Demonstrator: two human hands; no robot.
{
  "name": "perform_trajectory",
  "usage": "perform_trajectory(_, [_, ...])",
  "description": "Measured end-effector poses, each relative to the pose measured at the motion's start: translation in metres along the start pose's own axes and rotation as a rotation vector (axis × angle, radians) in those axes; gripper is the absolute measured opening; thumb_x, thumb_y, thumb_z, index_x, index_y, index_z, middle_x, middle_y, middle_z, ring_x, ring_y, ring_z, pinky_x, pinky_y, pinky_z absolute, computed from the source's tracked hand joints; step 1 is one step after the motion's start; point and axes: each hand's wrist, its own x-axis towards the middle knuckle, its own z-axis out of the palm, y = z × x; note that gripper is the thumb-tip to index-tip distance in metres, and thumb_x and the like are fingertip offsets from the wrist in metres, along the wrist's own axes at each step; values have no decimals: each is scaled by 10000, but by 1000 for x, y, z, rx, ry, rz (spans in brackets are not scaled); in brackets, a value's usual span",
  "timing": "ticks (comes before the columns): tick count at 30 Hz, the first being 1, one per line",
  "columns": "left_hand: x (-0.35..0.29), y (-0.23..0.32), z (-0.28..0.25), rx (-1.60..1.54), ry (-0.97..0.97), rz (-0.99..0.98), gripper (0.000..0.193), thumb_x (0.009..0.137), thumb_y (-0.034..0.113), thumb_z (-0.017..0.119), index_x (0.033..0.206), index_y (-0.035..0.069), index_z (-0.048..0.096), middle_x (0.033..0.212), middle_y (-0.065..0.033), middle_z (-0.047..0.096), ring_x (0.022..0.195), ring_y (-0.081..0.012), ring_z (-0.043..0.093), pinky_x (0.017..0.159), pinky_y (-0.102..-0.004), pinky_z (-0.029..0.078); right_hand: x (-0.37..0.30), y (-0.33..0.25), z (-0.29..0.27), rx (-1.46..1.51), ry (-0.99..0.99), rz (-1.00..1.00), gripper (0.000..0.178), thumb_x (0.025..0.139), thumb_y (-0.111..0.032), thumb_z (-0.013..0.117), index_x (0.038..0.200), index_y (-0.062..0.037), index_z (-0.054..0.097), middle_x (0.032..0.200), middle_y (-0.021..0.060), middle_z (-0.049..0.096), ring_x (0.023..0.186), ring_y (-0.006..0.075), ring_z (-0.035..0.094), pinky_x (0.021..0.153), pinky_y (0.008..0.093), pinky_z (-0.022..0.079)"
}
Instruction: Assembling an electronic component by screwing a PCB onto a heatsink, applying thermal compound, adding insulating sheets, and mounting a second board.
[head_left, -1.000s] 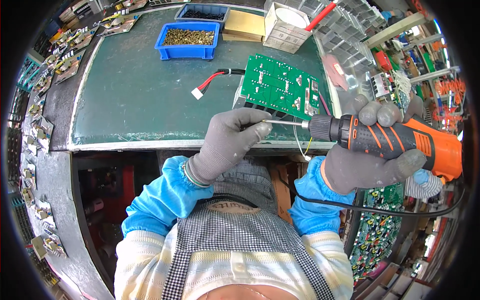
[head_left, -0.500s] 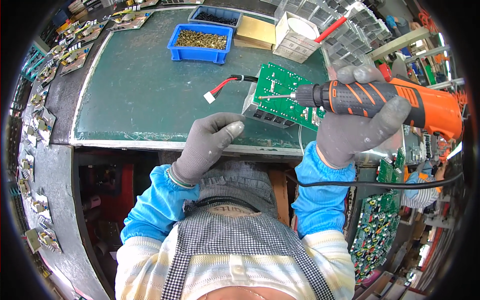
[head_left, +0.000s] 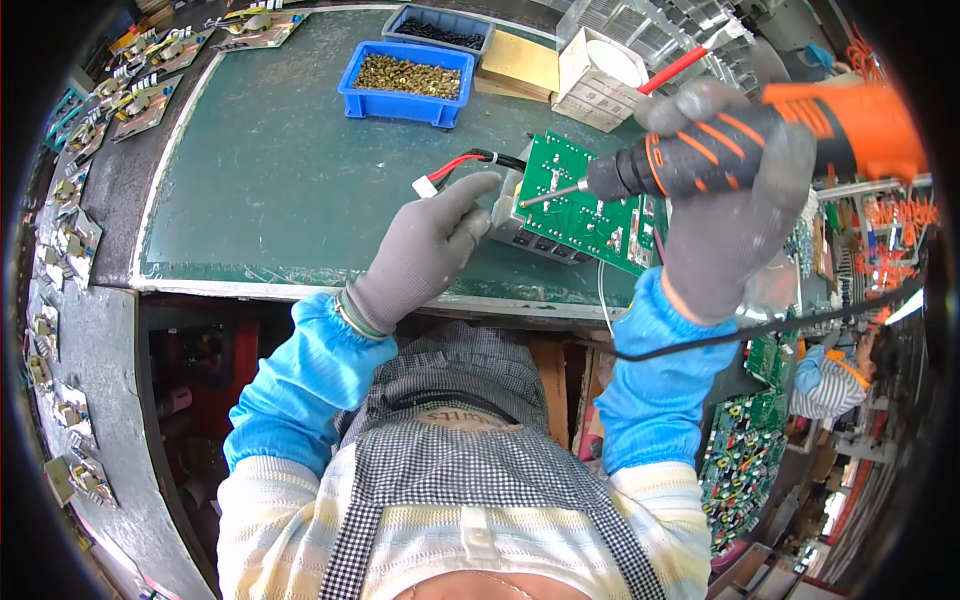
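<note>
My right hand (head_left: 735, 225), in a grey glove, is wrapped round an orange and black electric screwdriver (head_left: 700, 155). Its long bit (head_left: 555, 194) reaches left to the near-left corner of a green circuit board (head_left: 585, 225). The board lies on top of a grey metal heat sink (head_left: 540, 242), tilted on the bench. A red and black cable with a white connector (head_left: 425, 187) runs out from the far-left side. My left hand (head_left: 425, 250), also gloved, is beside the heat sink's left end, index finger stretched out and thumb apart; whether it touches the metal I cannot tell.
Farther back on the green bench (head_left: 260, 180) stand a blue bin of brass-coloured screws (head_left: 405, 80), a grey-blue bin of black parts (head_left: 435, 33), yellow sheets (head_left: 518, 62) and a white box (head_left: 597, 85). Boards line the left (head_left: 150, 105); more boards (head_left: 745, 455) lie at right. A black cord (head_left: 770, 328) crosses my right forearm.
The screwdriver has tipped, its rear end rising, while the bit stays near the board's corner. My left hand has gone from a pinch to a stretched index finger, slightly farther away from me.
</note>
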Motion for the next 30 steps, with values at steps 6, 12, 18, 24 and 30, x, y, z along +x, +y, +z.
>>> perform_trajectory(6, [2, -7, 13, 66, -64, 31, 321, 1033, 80, 584, 1345, 17, 620, 1017, -116, 755, 951, -151, 724, 868, -300, 564, 34, 18, 21, -96, -241, 127, 619, 951, -611, 561, 909, 0, 654, 802, 109, 678, 680, 252, 664, 699, 422, 583])
perform_trajectory(12, [4, -14, 16, 23, -25, 36, 316, 1032, 64, 576, 1338, 9, 633, 1012, -116, 765, 973, -163, 739, 872, -293, 570, 34, 34, 45, 468, -496, 26, 639, 942, -602, 586, 1071, 24, 567, 777, 101, 659, 645, 210, 649, 644, 384, 570])
perform_trajectory(18, [5, -15, 15, 26, -23, 60, 314, 1038, 68, 565, 1336, -8, 628, 1031, -115, 764, 988, -156, 736, 879, -294, 569, 32, 32, 24, 53, -419, 104, 721, 894, -738, 549, 927, -25, 655, 788, 69, 658, 663, 196, 642, 681, 416, 554])
perform_trajectory(24, [-15, 4, 4, -64, 16, 4, 296, 1043, 107, 589, 1317, -5, 607, 929, -77, 722, 808, -111, 656, 734, -278, 546, 36, 17, 17, 155, -323, 52, 871, 831, -819, 615, 1108, 7, 626, 850, 50, 650, 654, 205, 624, 749, 472, 545])
perform_trajectory(30, [-34, 17, -6, -1086, -200, -307, 325, 1114, 330, 493, 1189, 40, 619, 906, 2, 620, 653, -32, 417, 533, -171, 351, 9, -30, -13, 587, -434, -119, 1029, 860, -733, 684, 1497, 25, 403, 970, 40, 632, 861, 201, 642, 840, 496, 541])
